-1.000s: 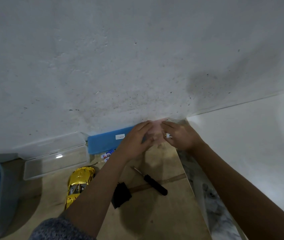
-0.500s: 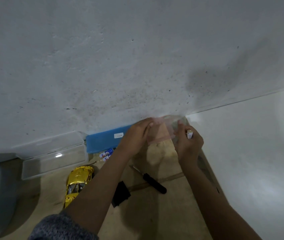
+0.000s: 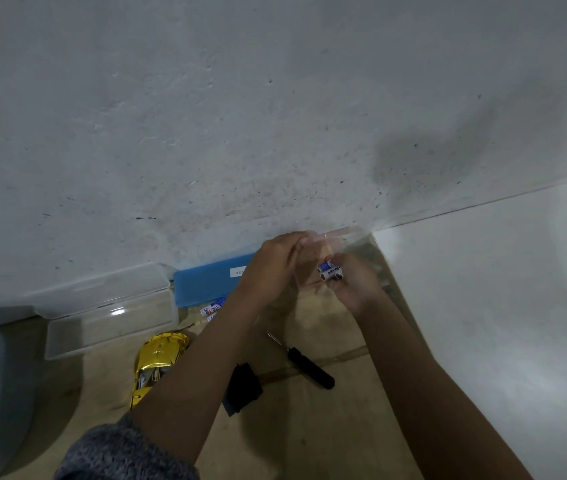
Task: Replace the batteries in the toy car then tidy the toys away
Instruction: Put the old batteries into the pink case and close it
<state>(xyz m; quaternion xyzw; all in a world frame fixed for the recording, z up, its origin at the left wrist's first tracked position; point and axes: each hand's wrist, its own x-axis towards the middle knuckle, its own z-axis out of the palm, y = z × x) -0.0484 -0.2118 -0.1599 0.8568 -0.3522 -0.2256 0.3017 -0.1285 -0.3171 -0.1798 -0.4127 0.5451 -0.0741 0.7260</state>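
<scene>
Now batteries (image 3: pixel 330 272) between right hand (image 3: pixel 356 285) fingers (image 3: pixel 350 269).

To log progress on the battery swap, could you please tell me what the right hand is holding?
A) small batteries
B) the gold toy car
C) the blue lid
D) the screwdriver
A: the right hand grips small batteries, the left hand holds a clear packet, and the screwdriver and gold toy car lie on the floor.

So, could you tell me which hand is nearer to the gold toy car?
Left. The left hand is beyond the gold toy car, towards the wall; the right hand is farther right, holding batteries.
</scene>
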